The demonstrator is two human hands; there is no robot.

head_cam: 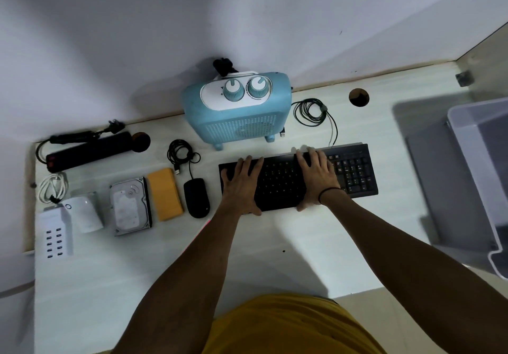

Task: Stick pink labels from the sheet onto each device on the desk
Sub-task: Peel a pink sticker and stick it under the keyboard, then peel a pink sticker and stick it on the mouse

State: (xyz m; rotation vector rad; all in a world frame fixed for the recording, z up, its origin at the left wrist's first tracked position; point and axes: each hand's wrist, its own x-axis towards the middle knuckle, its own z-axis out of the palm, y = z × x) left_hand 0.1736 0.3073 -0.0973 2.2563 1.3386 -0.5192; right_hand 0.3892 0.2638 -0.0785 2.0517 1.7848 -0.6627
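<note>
Hands first: my left hand [242, 186] lies flat and spread on the left end of the black plastic keyboard [354, 172], thumb hooked over its near edge, holding nothing else. My right hand [316, 177] lies spread the same way across the middle, fingers reaching over the far edge, a dark band on its wrist.

Beyond the keyboard stands a pale blue fan heater [236, 111] with two round knobs. Left of the keyboard, in a row, lie a black computer mouse [196, 198], a flat orange-yellow pad [165, 194], a bare metal hard drive [132, 208], a white rounded device [85, 213] and a white multi-port charger [55, 232]. Behind them rests a black power strip [88, 150].

I see no pink label sheet anywhere on the white desk [275, 243], and no device shows a pink label.

My worry: if I shift the keyboard, its trailing dark cable [312, 113] could drag.
</note>
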